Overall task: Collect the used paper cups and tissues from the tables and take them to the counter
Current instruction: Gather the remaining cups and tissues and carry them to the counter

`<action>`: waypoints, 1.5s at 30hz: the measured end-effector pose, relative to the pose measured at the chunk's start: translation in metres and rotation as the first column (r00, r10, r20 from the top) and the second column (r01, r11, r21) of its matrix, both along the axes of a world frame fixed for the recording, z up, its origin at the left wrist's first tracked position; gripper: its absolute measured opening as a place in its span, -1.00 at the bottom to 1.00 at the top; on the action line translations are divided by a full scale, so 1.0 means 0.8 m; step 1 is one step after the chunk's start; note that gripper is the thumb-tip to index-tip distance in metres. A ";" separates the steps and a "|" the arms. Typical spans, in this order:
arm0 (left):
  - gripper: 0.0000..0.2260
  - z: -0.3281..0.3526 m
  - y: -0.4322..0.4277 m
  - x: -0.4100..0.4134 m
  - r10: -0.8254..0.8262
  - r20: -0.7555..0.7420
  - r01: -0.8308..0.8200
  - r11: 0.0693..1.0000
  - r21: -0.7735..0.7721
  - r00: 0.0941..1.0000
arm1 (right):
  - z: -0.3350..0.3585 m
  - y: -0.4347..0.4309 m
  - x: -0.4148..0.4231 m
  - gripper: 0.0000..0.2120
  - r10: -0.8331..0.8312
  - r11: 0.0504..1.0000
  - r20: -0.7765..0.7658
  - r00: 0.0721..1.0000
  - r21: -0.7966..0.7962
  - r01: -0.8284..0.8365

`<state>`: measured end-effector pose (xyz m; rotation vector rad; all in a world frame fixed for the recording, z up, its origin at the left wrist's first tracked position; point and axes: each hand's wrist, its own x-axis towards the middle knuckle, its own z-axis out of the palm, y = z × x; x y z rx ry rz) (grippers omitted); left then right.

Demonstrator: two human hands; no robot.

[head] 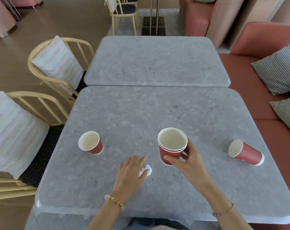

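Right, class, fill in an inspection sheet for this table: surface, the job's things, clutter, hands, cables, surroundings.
Surface: near grey stone-look table top butted against a far grey table top.
Job's things: stack of red paper cups, in hand; upright red paper cup, left; tipped red paper cup, right; crumpled white tissue.
Clutter: nothing seen.
Hands: right hand grips the stack; left hand on the tissue, grip unclear.
Cables: nothing seen.
Surroundings: cream chairs left; pink bench right.

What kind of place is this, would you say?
Likely a café or casual eatery: two grey stone-look tables pushed together, cream hoop-back chairs with cushions, a pink upholstered bench, and red paper cups.
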<state>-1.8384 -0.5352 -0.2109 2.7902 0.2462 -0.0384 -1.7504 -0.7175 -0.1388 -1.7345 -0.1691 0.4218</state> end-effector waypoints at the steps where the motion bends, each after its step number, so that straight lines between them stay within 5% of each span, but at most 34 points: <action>1: -0.63 0.011 0.003 0.000 0.005 0.040 -0.005 1.000 0.014 0.999 | 0.001 0.004 0.000 -0.41 0.009 1.000 0.000 1.000 0.000 -0.009; 9: -0.74 0.076 0.029 -0.007 0.105 0.344 -0.127 0.991 0.040 0.933 | 0.006 0.040 0.000 -0.43 0.103 0.995 0.002 0.995 0.014 -0.103; 19: -0.75 0.101 0.087 -0.036 0.239 0.495 -0.316 0.946 0.076 0.835 | 0.009 0.099 0.004 -0.43 0.250 0.968 0.023 0.968 -0.007 -0.250; 23: -0.63 0.084 0.120 -0.051 0.323 0.489 -0.422 0.900 0.104 0.810 | 0.012 0.120 0.004 -0.44 0.286 0.958 0.030 0.958 -0.027 -0.286; 28: -0.41 0.045 0.160 -0.065 0.486 0.303 -0.527 0.847 0.067 0.820 | 0.012 0.132 0.006 -0.44 0.295 0.955 0.015 0.955 -0.047 -0.294; 35: -0.12 -0.010 0.176 -0.044 0.717 0.028 -0.644 0.642 -0.416 0.697 | 0.012 0.134 0.012 -0.46 0.272 0.957 0.024 0.962 -0.108 -0.268; 39: -0.36 -0.016 0.171 -0.016 0.802 0.054 -0.541 0.449 -0.711 0.595 | 0.012 0.133 0.016 -0.43 0.266 0.959 0.016 0.964 -0.108 -0.263; 45: -0.43 -0.025 0.172 0.005 0.851 0.025 -0.461 0.309 -0.832 0.525 | 0.013 0.135 0.019 -0.43 0.234 0.965 -0.001 0.972 -0.121 -0.232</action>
